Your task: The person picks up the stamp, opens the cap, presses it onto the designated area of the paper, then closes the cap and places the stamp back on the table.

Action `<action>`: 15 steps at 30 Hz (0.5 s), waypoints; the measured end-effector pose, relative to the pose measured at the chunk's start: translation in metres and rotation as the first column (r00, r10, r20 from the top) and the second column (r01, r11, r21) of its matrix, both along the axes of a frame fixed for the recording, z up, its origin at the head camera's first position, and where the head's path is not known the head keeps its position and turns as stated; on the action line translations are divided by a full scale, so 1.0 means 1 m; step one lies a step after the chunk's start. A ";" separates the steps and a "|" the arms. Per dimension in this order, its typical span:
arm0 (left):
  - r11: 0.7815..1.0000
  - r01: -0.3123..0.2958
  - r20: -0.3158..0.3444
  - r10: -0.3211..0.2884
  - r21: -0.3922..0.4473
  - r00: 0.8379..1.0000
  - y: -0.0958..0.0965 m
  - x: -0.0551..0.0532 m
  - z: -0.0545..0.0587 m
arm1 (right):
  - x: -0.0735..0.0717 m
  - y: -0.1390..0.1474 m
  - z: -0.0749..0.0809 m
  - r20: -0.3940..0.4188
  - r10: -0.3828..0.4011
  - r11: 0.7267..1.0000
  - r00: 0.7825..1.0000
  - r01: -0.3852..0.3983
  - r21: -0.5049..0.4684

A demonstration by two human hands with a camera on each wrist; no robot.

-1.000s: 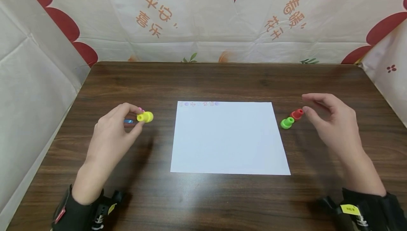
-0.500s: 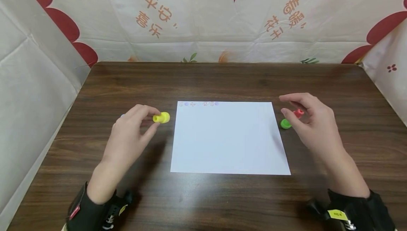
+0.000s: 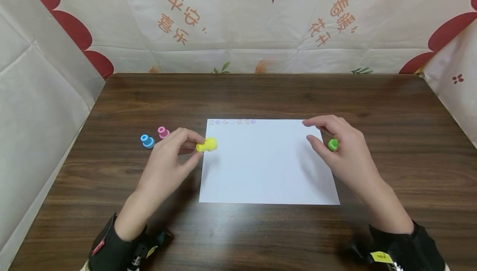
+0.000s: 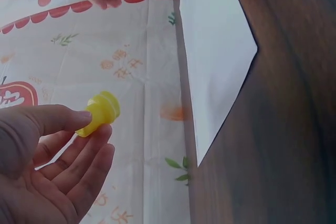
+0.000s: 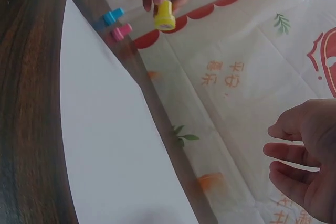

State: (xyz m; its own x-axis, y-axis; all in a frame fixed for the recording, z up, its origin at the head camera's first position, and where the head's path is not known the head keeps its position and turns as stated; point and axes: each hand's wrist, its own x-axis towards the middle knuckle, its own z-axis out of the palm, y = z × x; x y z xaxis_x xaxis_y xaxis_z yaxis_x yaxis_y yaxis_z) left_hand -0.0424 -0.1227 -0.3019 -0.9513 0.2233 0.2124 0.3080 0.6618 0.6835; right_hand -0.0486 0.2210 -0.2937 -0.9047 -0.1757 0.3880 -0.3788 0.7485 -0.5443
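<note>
My left hand point(image 3: 167, 161) pinches a small yellow stamp point(image 3: 209, 143) between thumb and fingertips, over the left edge of a white sheet of paper point(image 3: 268, 167). In the right wrist view the wide end of the yellow stamp point(image 5: 165, 17) faces down, with its narrow handle up in the fingers. My right hand point(image 3: 344, 153) hovers over the paper's right edge, thumb and fingers apart, holding nothing. Behind it a green stamp point(image 3: 333, 144) shows partly, while the red one is hidden. Small prints run along the top left edge of the paper.
A blue stamp point(image 3: 147, 141) and a pink stamp point(image 3: 162, 132) stand on the wooden table point(image 3: 268, 238), left of the paper and close to my left hand. A white printed cloth point(image 3: 238, 22) hangs behind the table's far edge.
My left hand has carried the yellow stamp rightward to the paper's edge, uncovering the blue and pink stamps. My empty right hand has moved left, passing over the red and green stamps.
</note>
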 end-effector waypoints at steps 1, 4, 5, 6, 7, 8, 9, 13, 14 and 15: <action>1.000 0.004 0.003 -0.004 0.009 1.000 0.001 0.000 -0.001 | 0.001 -0.002 0.000 0.002 0.007 1.000 1.000 -0.007 0.000; 0.998 0.026 0.022 -0.027 0.066 0.999 0.004 0.000 -0.004 | 0.003 -0.008 -0.003 0.011 0.035 0.999 0.999 -0.035 0.000; 0.996 0.030 0.033 -0.033 0.085 0.999 0.005 0.000 -0.004 | 0.004 -0.010 -0.004 0.012 0.046 0.999 0.999 -0.046 0.001; 0.993 0.035 0.047 -0.040 0.112 0.998 0.006 0.000 -0.005 | 0.005 -0.012 -0.005 0.015 0.057 0.998 0.998 -0.057 0.005; 0.989 0.037 0.069 -0.048 0.144 0.996 0.007 0.000 -0.006 | 0.005 -0.015 -0.006 0.018 0.069 0.998 0.997 -0.069 0.008; 0.983 0.038 0.094 -0.056 0.180 0.994 0.008 0.000 -0.007 | 0.006 -0.017 -0.008 0.019 0.083 0.997 0.996 -0.083 0.010; 0.975 0.038 0.119 -0.066 0.218 0.991 0.009 0.000 -0.008 | 0.007 -0.019 -0.009 0.021 0.094 0.995 0.995 -0.094 0.013; 0.939 0.031 0.198 -0.105 0.342 0.975 0.015 0.001 -0.010 | 0.009 -0.027 -0.011 0.032 0.123 0.992 0.992 -0.123 0.014; 0.932 0.033 0.207 -0.114 0.361 0.972 0.017 0.001 -0.011 | 0.009 -0.029 -0.011 0.034 0.128 0.992 0.991 -0.128 0.012; 0.925 0.036 0.214 -0.125 0.378 0.969 0.018 0.002 -0.011 | 0.009 -0.030 -0.011 0.037 0.131 0.991 0.991 -0.131 0.010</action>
